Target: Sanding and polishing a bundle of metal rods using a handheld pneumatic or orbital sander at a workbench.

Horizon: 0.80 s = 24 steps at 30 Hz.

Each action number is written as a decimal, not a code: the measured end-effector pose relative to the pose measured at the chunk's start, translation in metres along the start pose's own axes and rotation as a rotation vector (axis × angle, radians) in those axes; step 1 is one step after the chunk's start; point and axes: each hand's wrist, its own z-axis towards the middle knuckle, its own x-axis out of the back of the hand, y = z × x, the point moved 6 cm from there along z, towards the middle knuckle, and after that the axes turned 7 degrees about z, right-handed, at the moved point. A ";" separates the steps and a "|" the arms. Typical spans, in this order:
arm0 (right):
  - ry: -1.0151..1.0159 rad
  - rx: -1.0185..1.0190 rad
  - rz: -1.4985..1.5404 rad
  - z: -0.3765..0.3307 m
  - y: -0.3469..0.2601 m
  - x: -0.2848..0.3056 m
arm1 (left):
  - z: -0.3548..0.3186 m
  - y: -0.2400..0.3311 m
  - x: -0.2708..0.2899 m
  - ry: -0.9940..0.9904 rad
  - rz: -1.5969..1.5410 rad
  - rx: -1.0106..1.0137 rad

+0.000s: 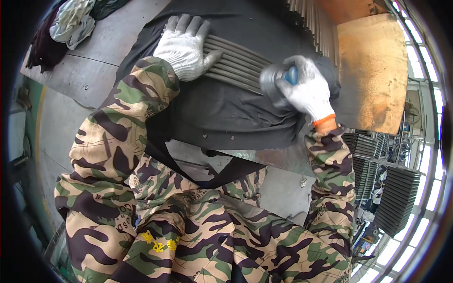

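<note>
A row of slim grey metal rods (236, 59) lies side by side on a black cloth (207, 113). My left hand (184, 49), in a white knit glove with grey fingertips, presses flat over the rods' left end, fingers stretched and thumb across them. At the opposite end, my gloved right hand (306, 87) is closed around the blue handle of a round silvery tool (271, 82). Its head is smeared by motion and overlaps the rod ends, so its exact kind cannot be made out.
More long rods (314, 23) are stacked at the far right, beside a rust-stained board (373, 70). Crumpled cloths (73, 21) lie at the far left on the grey metal table (101, 52). Racks of dark metal parts (398, 200) stand beyond my right arm.
</note>
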 end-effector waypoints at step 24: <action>0.047 0.079 -0.012 -0.009 0.010 0.007 | 0.010 0.021 -0.005 0.113 0.097 -0.021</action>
